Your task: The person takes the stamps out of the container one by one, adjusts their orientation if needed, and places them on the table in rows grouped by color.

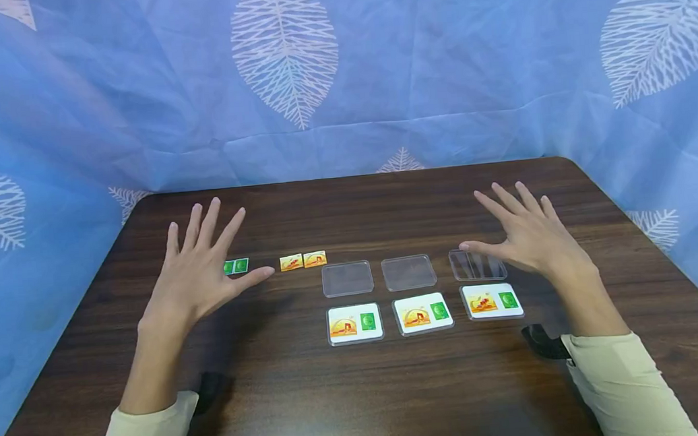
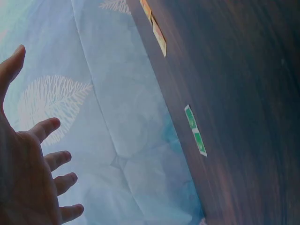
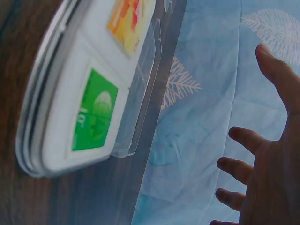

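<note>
My left hand (image 1: pixel 195 279) hovers with fingers spread over the table's left side, holding nothing. Partly behind its thumb lie two small green stamps (image 1: pixel 237 266); two orange-yellow stamps (image 1: pixel 303 260) lie just right of the thumb tip. On the other side, my right hand (image 1: pixel 533 239) is also spread and holds nothing, its thumb overlapping a clear plastic lid (image 1: pixel 478 265) in the head view. Nearest it is a white-lined case (image 1: pixel 492 301) bearing one orange and one green stamp. Two matching cases, the middle one (image 1: pixel 422 313) and the left one (image 1: pixel 354 323), continue that row.
Two more clear lids, one left (image 1: pixel 347 279) and one in the middle (image 1: pixel 409 272), lie behind the cases. The dark wooden table (image 1: pixel 361 393) ends at a blue leaf-print cloth (image 1: pixel 411 58) hanging behind and along both sides.
</note>
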A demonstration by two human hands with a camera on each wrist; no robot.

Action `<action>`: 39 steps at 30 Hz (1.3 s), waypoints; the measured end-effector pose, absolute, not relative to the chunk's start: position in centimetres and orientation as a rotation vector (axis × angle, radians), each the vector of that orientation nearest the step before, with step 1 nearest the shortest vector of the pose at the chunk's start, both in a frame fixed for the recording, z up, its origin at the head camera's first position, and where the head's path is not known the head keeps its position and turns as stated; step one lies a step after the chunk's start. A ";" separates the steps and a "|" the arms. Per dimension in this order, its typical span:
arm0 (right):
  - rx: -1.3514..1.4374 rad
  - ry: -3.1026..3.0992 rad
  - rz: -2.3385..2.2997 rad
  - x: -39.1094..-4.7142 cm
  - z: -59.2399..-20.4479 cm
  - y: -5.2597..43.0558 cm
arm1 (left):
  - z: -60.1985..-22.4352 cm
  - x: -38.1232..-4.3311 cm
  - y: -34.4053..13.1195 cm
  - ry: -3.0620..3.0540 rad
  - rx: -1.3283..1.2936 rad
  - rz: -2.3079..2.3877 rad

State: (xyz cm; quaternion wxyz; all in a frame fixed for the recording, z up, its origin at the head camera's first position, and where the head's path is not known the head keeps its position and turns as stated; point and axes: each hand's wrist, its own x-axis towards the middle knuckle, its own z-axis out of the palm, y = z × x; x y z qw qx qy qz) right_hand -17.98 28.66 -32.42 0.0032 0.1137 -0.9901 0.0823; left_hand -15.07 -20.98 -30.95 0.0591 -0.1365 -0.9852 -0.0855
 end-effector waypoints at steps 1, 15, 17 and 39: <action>0.361 -3.112 0.258 -18.0 -32.4 28.7 | -31.0 -15.1 -20.8 -2.986 -0.424 -0.260; 0.494 -3.135 0.466 -18.3 -31.6 30.4 | -31.1 -15.9 -18.4 -3.009 -0.578 -0.254; 0.513 -3.121 0.543 -18.3 -31.8 30.8 | -31.2 -16.2 -17.9 -3.004 -0.612 -0.247; 0.903 -2.910 0.933 -17.6 -34.1 34.2 | -31.2 -19.8 -12.0 -2.880 -0.966 -0.188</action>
